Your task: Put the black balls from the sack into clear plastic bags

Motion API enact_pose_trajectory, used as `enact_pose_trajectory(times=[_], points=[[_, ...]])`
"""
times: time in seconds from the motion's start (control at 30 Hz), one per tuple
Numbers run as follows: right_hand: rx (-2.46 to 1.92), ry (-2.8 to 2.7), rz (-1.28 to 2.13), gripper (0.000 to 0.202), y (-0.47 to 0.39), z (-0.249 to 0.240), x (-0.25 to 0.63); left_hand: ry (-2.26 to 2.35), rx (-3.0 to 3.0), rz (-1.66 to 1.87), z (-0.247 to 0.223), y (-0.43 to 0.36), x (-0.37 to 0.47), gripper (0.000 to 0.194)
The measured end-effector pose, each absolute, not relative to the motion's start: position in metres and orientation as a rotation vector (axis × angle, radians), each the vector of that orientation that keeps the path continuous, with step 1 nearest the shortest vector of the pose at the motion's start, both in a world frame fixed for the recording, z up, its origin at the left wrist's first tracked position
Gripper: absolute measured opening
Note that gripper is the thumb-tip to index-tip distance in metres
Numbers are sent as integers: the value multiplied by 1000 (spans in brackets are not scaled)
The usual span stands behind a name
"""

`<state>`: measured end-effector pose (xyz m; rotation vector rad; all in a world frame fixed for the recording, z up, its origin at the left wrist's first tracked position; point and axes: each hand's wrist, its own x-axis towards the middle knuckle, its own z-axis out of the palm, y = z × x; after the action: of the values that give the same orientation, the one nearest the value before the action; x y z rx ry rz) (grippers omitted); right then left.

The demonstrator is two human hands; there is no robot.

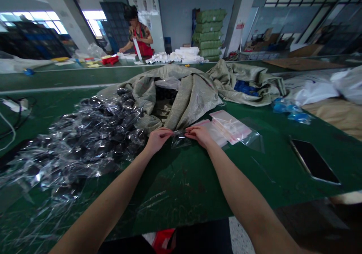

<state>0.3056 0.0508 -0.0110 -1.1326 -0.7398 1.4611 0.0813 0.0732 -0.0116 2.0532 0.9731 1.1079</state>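
Between my two hands is a small clear plastic bag (181,140), lying close to the green tabletop. My left hand (158,137) pinches its left edge, fingers pressed together. At the opposite edge, my right hand (199,134) also grips it with thumb and fingers. Whatever is inside the bag is too small to make out. A heap of dark items in clear bags (104,129) lies to the left of my left hand. Beside my right hand is a stack of flat clear bags with pinkish strips (230,125). An open woven sack (192,99) holding dark items lies just beyond my hands.
A phone (313,161) lies at the right. Behind it are blue wrapped items (292,110) and a second woven sack (249,82) with blue contents. Cables (17,112) run along the left. Across the table a co-worker (140,35) stands near white boxes (178,56).
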Motion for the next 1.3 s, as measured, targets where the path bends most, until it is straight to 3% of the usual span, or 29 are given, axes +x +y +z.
enact_pose_trajectory(times=[0.07,0.2,0.4,0.7,0.97,1.17,1.3], points=[[-1115,-702,1486,17,52,-8,307,976,2042,1116,-10,73,83,18],[-1132,-622,1526,36,53,-5,307,966,1963,1149,-12,76,84,16],[-1148,-729,1526,8,48,-1,304,977,1873,1148,-19,80,84,16],[-1125,-757,1572,17,49,-6,310,1002,1911,1152,-20,77,81,16],[-1148,-932,1407,19,52,-20,309,1070,1856,1111,-15,73,83,19],[-1180,-1009,1330,19,52,-24,309,1309,1831,1107,9,62,84,31],[-1251,-1072,1280,22,53,-25,311,1431,1604,786,20,53,92,53]])
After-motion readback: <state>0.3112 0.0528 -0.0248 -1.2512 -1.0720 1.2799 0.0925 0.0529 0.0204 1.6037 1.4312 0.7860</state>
